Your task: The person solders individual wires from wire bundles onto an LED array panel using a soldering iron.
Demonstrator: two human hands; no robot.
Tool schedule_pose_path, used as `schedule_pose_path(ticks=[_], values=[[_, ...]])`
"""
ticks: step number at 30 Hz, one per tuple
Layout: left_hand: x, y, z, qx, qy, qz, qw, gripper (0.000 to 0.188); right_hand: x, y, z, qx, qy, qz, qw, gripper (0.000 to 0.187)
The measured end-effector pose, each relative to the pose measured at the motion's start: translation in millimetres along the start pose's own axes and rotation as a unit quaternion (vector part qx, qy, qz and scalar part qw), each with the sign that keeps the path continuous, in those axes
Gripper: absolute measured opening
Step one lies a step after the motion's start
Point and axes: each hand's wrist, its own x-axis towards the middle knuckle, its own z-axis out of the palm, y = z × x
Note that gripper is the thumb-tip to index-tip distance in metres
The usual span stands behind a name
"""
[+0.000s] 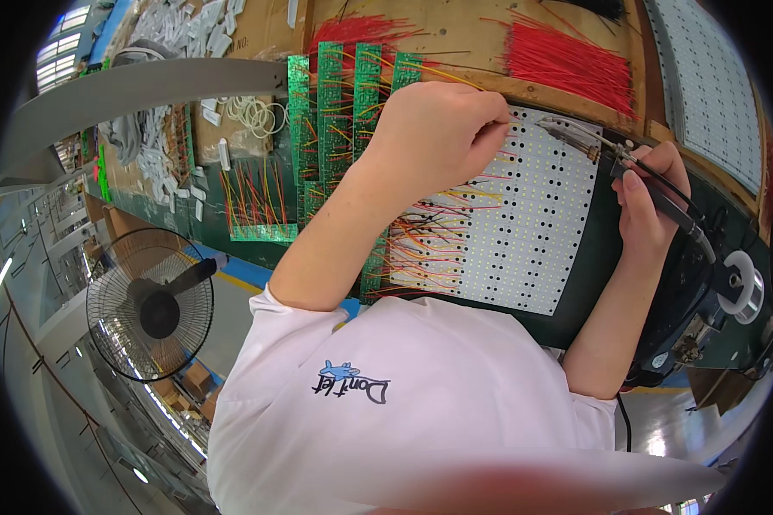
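Observation:
My left hand point(447, 129) is closed in a pinch over the upper left part of a white LED panel point(532, 240) dotted with small lights and black holes. A yellow wire point(455, 79) runs from the green circuit boards point(328, 112) into this hand; its end is hidden by the fingers. In my right hand point(653, 197) is a soldering iron point(661, 202), held by its dark handle. Its tip reaches left over the panel's top edge, a short way from my left fingertips. Red and yellow wires point(429, 249) lie across the panel's left side.
Bundles of red wires point(567, 69) lie in a wooden tray behind the panel. A white solder spool point(741, 287) stands at right. Another circuit board point(262, 233) with wires lies at left, near white plastic pieces point(159, 129). A black fan point(152, 305) stands left of the table.

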Motion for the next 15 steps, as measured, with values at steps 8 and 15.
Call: schedule_pose_path(ticks=[8, 15], values=[[-4.4, -8.2, 8.8, -0.014, 0.039, 0.003, 0.999, 0.01, -0.3, 1.1, 2.1, 0.005, -0.003, -0.007, 1.0, 0.019], [-3.1, -7.4, 11.7, 0.002, 0.048, -0.001, 0.999, 0.01, -0.7, 3.0, 2.5, -0.028, -0.022, -0.02, 0.999, 0.023]])
